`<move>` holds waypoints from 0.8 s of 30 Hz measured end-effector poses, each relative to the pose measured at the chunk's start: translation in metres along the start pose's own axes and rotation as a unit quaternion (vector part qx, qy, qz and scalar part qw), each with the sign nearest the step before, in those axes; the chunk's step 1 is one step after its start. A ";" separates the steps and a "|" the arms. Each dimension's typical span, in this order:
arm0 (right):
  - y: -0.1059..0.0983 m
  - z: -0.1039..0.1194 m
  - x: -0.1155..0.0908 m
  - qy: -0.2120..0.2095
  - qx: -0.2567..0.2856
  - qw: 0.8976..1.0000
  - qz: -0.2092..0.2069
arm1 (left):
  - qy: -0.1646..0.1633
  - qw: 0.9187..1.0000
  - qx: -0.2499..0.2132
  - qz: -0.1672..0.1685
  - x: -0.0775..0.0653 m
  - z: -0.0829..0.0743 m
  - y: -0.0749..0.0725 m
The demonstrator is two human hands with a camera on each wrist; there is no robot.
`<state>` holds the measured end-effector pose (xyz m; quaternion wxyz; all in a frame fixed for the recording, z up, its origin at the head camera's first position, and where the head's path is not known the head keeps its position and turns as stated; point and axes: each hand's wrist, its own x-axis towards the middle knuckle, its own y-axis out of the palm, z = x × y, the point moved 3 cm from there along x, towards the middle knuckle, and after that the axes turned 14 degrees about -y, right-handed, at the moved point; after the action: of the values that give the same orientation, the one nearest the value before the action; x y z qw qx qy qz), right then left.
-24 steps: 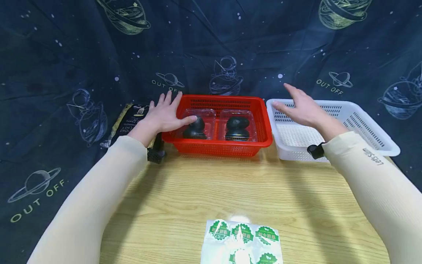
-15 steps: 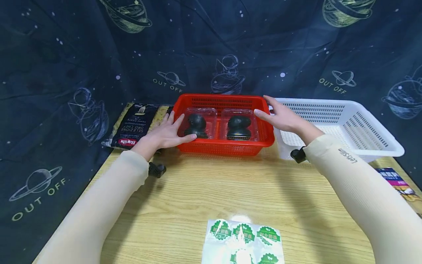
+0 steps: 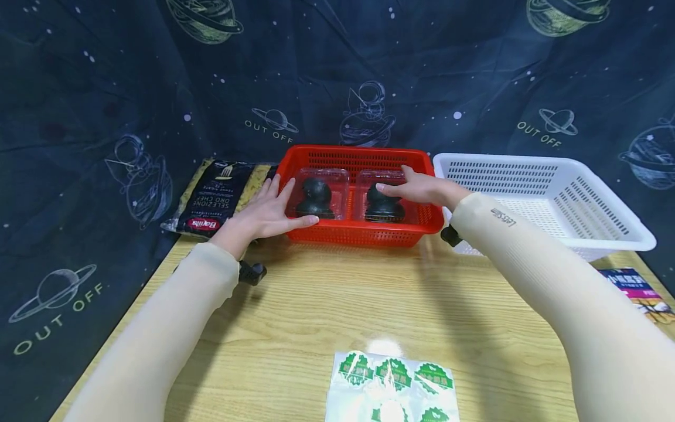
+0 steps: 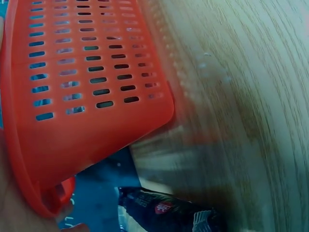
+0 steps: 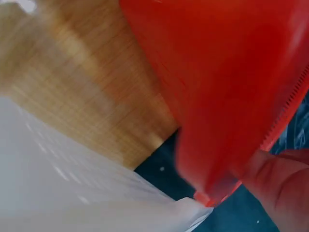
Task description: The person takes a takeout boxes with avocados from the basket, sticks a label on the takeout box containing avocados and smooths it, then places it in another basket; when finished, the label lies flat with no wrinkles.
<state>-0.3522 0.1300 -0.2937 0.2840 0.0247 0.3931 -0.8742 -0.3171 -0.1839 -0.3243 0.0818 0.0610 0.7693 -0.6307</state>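
Observation:
A red plastic basket [image 3: 364,235] stands at the back of the table in the head view. Inside lie two clear plastic boxes, the left box [image 3: 341,202] and the right box [image 3: 364,199], each with dark, rounded, avocado-like things. My left hand [image 3: 258,215] is at the basket's left rim, fingers spread and thumb stretched out over the front left corner. My right hand [image 3: 424,189] reaches across the right rim, fingers extended over the right box; whether it touches the box cannot be told. In the right wrist view, part of that hand [image 5: 282,188] shows beside the blurred red basket [image 5: 227,87].
Right of the red basket stands a white basket [image 3: 580,241]. A black pasta bag [image 3: 213,196] lies on the left. A sheet of green round stickers [image 3: 392,390] is at the front of the table [image 3: 327,293]. A colourful packet [image 3: 635,293] lies at the right edge.
My right hand has moved left from above the white basket to over the right box. My left hand has come slightly down and left at the red basket's rim, uncovering the pasta bag.

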 end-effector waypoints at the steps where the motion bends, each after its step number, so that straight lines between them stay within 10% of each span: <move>1: 0.000 0.000 0.003 0.011 0.009 1.000 0.006 | -0.001 1.000 0.001 0.001 0.000 0.000 0.000; 24: -0.001 0.005 0.035 0.119 0.025 0.990 0.068 | 0.004 1.000 0.004 0.005 0.003 0.001 0.000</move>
<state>-0.3808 0.1104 -0.2993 0.2931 0.1625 0.3994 -0.8533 -0.3195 -0.1852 -0.3254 0.0820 0.0675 0.7667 -0.6332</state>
